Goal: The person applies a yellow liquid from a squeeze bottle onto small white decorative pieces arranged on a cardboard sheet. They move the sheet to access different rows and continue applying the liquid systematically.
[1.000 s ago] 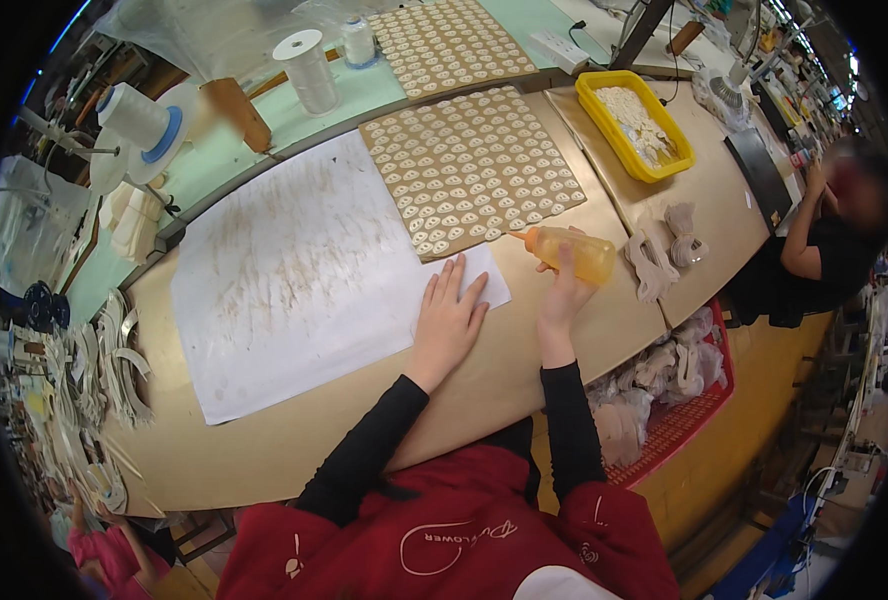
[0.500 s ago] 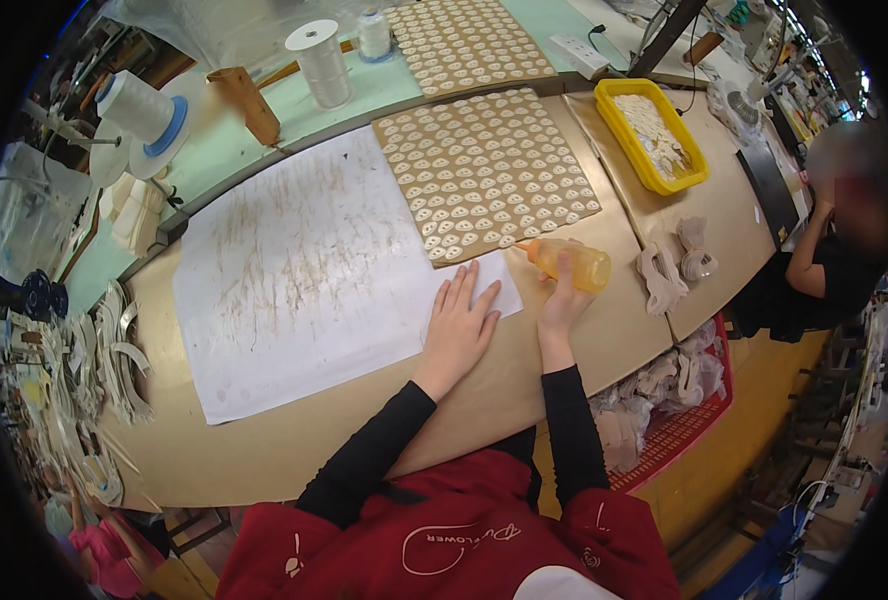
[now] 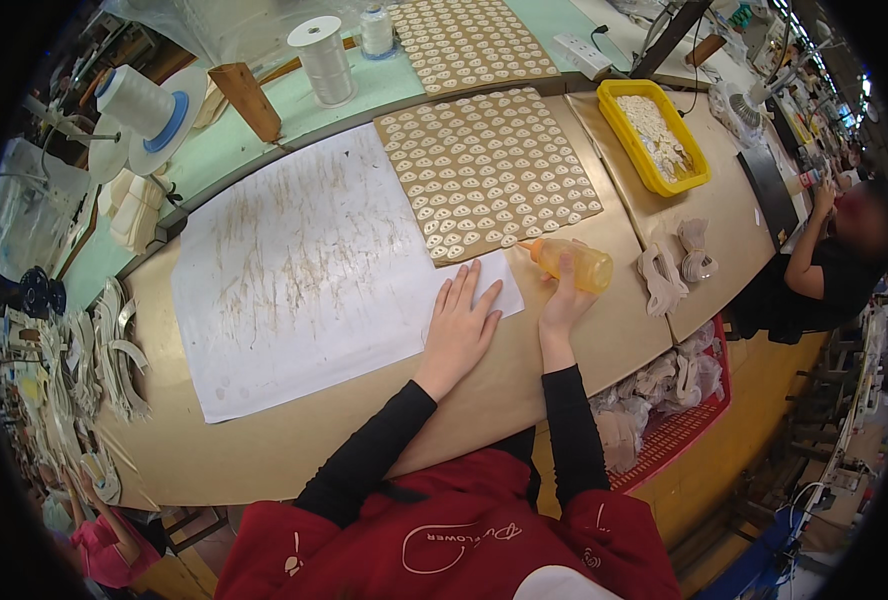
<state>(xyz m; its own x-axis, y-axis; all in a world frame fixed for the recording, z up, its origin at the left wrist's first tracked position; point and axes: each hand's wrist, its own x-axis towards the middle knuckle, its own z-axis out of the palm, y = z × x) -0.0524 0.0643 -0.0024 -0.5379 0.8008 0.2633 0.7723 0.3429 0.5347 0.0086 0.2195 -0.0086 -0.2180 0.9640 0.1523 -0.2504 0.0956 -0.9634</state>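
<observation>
Bottle [image 3: 588, 266] nearer left hand [image 3: 459, 328], in right [image 3: 561, 309]

Squeeze bottle tipped near its side, nozzle at lower edge of brown sheet.
Squeeze bottle [image 3: 591, 268]: see-through, amber-yellow, held up, orange nozzle [image 3: 535, 249] aimed about 10 o'clock; contact at tip unclear. Brown sheet [image 3: 491, 242]: flat, bottle near its 5 o'clock, rows of small white rounded pieces [image 3: 489, 172] with dark dots. White paper [image 3: 294, 330]: flat, brown-streaked, extends toward brown sheet's 8 o'clock, partly under it.
</observation>
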